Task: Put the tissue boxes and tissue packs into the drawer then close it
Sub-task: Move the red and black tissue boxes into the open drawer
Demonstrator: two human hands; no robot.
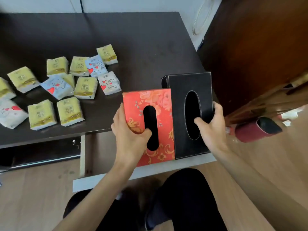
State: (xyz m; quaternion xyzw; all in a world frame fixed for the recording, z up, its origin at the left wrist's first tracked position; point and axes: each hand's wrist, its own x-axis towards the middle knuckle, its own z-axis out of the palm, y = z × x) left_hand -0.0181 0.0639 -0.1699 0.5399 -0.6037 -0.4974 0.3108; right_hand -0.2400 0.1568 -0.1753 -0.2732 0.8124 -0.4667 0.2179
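Left hand (131, 130): clamped on the red floral rectangular tissue box (160, 105), thumb hooked into its dark oval slot, fingers on its left edge.
Right hand (211, 127): clamped on the black rectangular tissue box with white stitching (190, 80), thumb in its oval opening, fingers wrapped over the right side.
Boxes: side by side, long edges touching, held over the open white-fronted drawer (133, 174).
Drawer: pulled out below the dark brown wooden table (100, 34); its right part is hidden by the boxes, the left part shows bare.
Tissue packs: yellow-green plastic-wrapped tissue packs (70, 110) and pale blue-white packs with red hearts (109, 82) lie scattered on the table's left half, well apart from the drawer.
Right side: a reddish-brown wooden cabinet (258, 47) stands just beside the table; a dark red cylindrical container (256, 130) lies on the floor near it.
Foreground: dark trouser knees (180, 197) just before the drawer front.
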